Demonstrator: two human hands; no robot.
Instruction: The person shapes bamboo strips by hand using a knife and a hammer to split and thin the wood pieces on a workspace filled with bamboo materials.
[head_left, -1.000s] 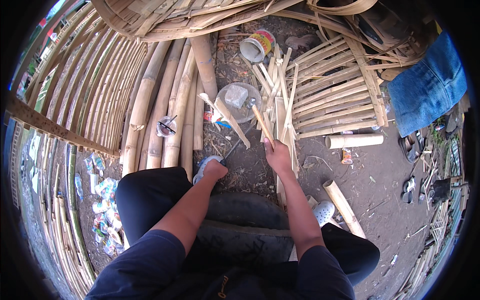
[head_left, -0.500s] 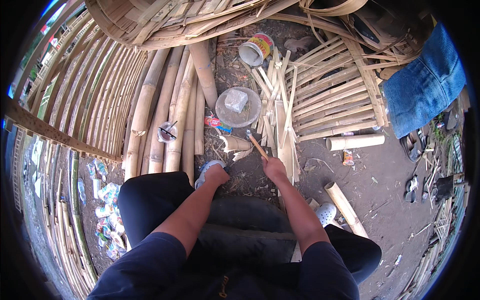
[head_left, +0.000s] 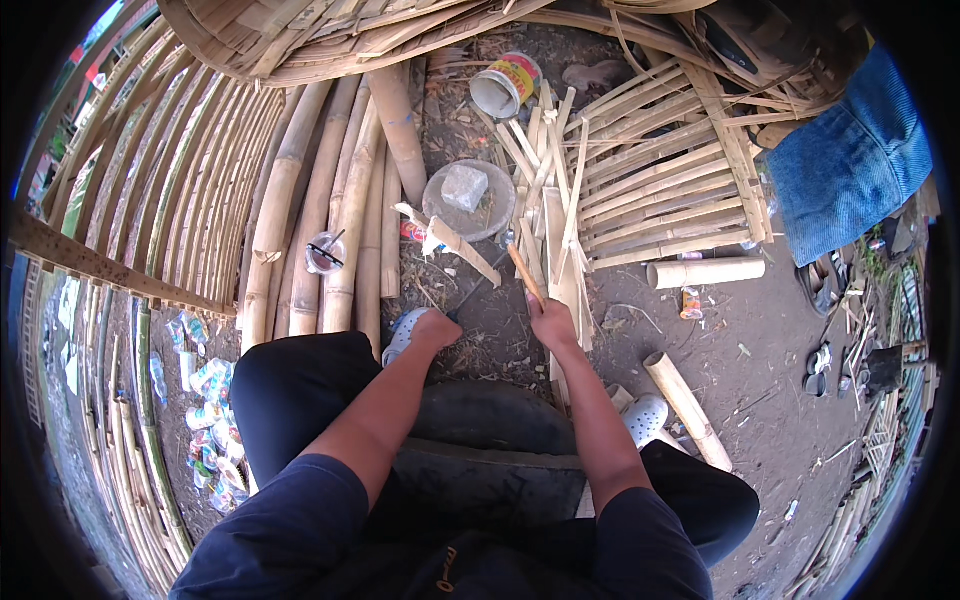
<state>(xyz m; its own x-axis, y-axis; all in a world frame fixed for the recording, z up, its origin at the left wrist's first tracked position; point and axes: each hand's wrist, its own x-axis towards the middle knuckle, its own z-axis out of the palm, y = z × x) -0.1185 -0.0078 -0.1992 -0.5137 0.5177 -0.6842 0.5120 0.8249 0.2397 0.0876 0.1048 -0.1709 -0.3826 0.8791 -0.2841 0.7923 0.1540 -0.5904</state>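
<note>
My right hand is closed round the wooden handle of a hammer, whose small head points away from me. My left hand is closed beside my left clog, and a thin dark rod reaches forward from it; its kind is hard to make out. Just ahead of the rod a short split bamboo piece lies slantwise, its left end pale and frayed. Beyond that, a grey stone block sits on a round grey slab.
Bamboo poles lie on the left beside a slatted bamboo panel. Split strips and another slatted panel are on the right. A cup rests on the poles. A tin bucket lies tipped at the back.
The bamboo piece has shifted forward and left and now lies at a steeper slant. The thin dark rod has come into sight. The hammer remains in my right hand.
</note>
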